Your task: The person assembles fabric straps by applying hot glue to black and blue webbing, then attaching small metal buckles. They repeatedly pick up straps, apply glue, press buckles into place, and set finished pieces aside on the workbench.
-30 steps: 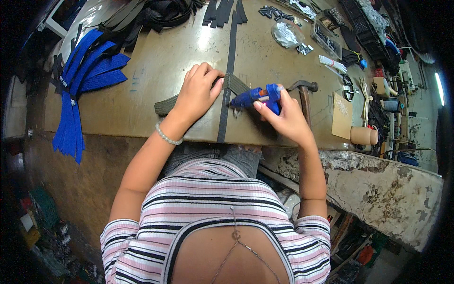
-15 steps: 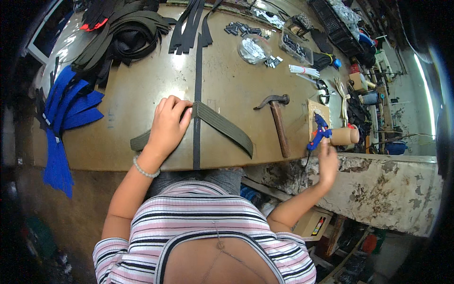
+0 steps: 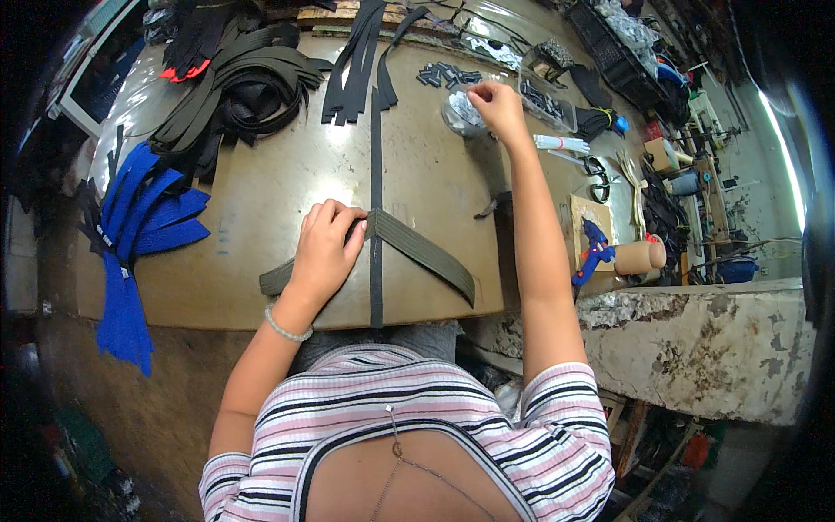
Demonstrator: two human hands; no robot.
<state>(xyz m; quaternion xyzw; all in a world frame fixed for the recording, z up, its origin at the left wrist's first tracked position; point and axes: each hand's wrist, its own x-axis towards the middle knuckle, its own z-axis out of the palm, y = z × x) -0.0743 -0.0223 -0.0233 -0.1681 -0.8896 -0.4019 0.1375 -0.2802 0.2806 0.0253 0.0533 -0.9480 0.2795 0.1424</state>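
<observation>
An olive webbing strap (image 3: 426, 254), folded to a peak, lies over a narrow black strip (image 3: 376, 139) that runs down the table. My left hand (image 3: 326, 244) is closed on the strap beside its fold, thumb and fingers pinched together. My right hand (image 3: 497, 109) is reaching out to the far right, over the edge of a clear tub (image 3: 461, 115) of small white pieces. Its fingers are curled together, and whatever they hold is hidden. Under my right forearm, only the tip of a hammer (image 3: 492, 206) shows.
Blue straps (image 3: 130, 226) and dark webbing bundles (image 3: 252, 83) lie at the left. Black strips (image 3: 355, 70) hang at the far edge. Small black buckles (image 3: 444, 75) sit beyond the tub. A blue glue gun (image 3: 595, 252) rests by a cardboard roll (image 3: 639, 257) at the right.
My right hand has left the glue gun and moved far and to the left, up to the tub. My left hand stays on the strap. The whole view has shifted slightly.
</observation>
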